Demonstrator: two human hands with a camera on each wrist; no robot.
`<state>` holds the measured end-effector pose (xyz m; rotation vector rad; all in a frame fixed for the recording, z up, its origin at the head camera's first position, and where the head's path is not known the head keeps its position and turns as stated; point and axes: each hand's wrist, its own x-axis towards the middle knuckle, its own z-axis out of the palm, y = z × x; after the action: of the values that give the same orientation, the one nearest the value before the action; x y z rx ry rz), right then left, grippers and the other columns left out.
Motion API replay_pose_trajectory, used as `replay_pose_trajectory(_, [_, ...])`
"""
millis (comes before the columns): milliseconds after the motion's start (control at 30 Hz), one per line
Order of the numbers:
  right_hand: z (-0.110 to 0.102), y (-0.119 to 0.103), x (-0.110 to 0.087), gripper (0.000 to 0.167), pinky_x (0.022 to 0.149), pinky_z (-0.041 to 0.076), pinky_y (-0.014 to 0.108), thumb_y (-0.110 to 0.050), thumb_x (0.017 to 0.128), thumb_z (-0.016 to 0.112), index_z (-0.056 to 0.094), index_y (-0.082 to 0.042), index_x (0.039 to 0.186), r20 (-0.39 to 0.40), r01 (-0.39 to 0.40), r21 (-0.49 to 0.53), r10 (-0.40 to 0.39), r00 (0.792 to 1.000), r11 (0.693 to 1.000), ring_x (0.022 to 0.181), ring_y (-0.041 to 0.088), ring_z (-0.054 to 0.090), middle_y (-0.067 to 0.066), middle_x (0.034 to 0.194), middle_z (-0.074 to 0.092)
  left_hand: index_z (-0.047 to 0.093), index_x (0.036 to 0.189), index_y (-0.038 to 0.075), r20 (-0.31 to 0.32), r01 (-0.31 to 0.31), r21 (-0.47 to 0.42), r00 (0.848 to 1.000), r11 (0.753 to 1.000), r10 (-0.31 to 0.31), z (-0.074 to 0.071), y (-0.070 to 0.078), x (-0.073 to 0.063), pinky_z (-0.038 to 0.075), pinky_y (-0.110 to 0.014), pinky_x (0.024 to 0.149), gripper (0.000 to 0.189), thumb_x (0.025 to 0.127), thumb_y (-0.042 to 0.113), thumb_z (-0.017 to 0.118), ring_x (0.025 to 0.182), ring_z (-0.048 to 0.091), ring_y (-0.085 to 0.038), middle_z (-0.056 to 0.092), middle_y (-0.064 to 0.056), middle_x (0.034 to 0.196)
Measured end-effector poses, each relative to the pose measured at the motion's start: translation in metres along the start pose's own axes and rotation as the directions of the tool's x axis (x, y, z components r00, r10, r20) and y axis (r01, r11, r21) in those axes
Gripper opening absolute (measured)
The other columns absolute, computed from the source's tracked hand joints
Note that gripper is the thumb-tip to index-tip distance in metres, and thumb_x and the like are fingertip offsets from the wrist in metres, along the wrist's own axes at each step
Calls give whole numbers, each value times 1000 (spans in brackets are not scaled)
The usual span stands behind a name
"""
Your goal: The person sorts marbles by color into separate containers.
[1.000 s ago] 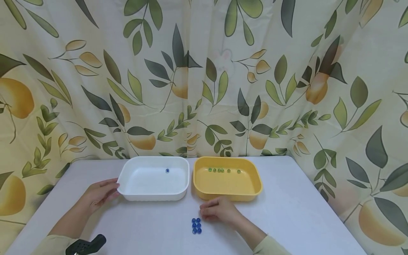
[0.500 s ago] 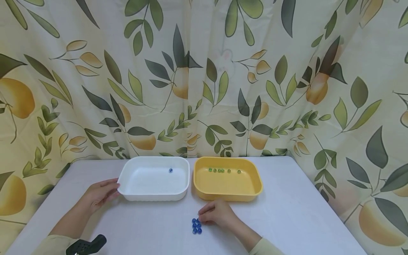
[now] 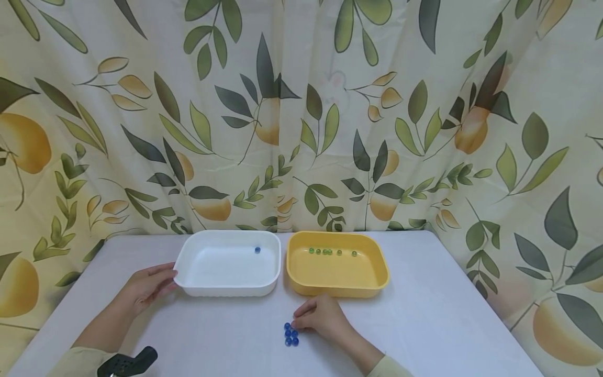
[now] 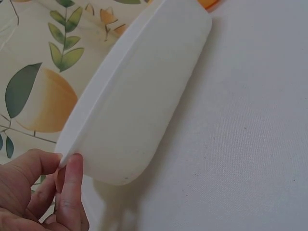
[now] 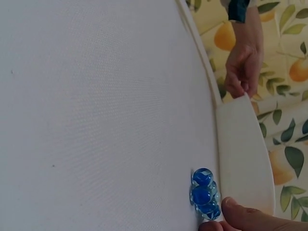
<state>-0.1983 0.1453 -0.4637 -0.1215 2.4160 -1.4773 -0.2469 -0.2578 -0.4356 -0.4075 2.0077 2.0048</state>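
Observation:
My left hand [image 3: 149, 287] pinches the left rim of a white tray [image 3: 226, 291] between thumb and fingers; the left wrist view shows the thumb [image 4: 45, 161] at the tray's corner. One blue marble [image 3: 257, 250] lies inside that tray. In front of the trays, several blue glass marbles [image 3: 288, 333] stand in two short rows on the table. My right hand [image 3: 325, 317] has its thumb and fingertips on the far right marble of this group, pinching it and partly hiding it. In the right wrist view the thumb [image 5: 230, 204] is right beside the marbles [image 5: 202, 195].
A yellow tray [image 3: 336, 291] stands close to the right of the white one, with several green marbles [image 3: 325, 252] along its far side. The white tabletop [image 3: 447, 314] ends at a leaf-and-fruit patterned curtain [image 3: 301, 131].
My right hand has moved slightly left and onto the far right blue marble. The blue marble in the white tray has rolled right. My left hand stays on the rim.

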Motion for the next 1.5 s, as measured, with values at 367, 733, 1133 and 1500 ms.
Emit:
replay_pose_trajectory(367, [2, -1, -1, 16, 60, 60, 27, -6, 73, 85, 75, -3, 85, -1, -27, -15, 27, 1000, 1000, 64, 13, 69, 4, 71, 73, 35, 144, -13, 6, -6, -11, 1000, 1000, 6, 0, -2, 0, 60, -28, 82, 62, 95, 11, 64, 77, 70, -6, 67, 8, 87])
replay_pose_trajectory(733, [2, -4, 1, 16, 57, 58, 25, -10, 71, 86, 76, -5, 83, -4, -36, -37, 35, 999, 999, 64, 11, 68, 3, 70, 73, 33, 144, -14, -1, -9, 51, 1000, 999, 9, 0, -3, 0, 60, -28, 83, 63, 96, 12, 63, 78, 70, -6, 68, 6, 90])
replay_pose_trajectory(1133, [3, -6, 1, 16, 56, 57, 25, -9, 71, 87, 76, -6, 82, -14, -43, -55, 43, 999, 998, 62, 11, 67, 2, 68, 72, 32, 145, -14, 1, -4, 46, 1000, 999, 4, 0, -1, -1, 60, -27, 82, 65, 95, 13, 65, 80, 71, -7, 69, 5, 92])
replay_pose_trajectory(1500, [2, -5, 2, 14, 57, 59, 26, -7, 72, 85, 76, -6, 82, -2, -57, -40, 57, 998, 998, 62, 12, 68, 3, 70, 73, 33, 145, -13, 7, -10, 32, 1000, 999, 10, 0, -1, 0, 60, -27, 81, 64, 96, 13, 64, 78, 71, -6, 68, 6, 90])
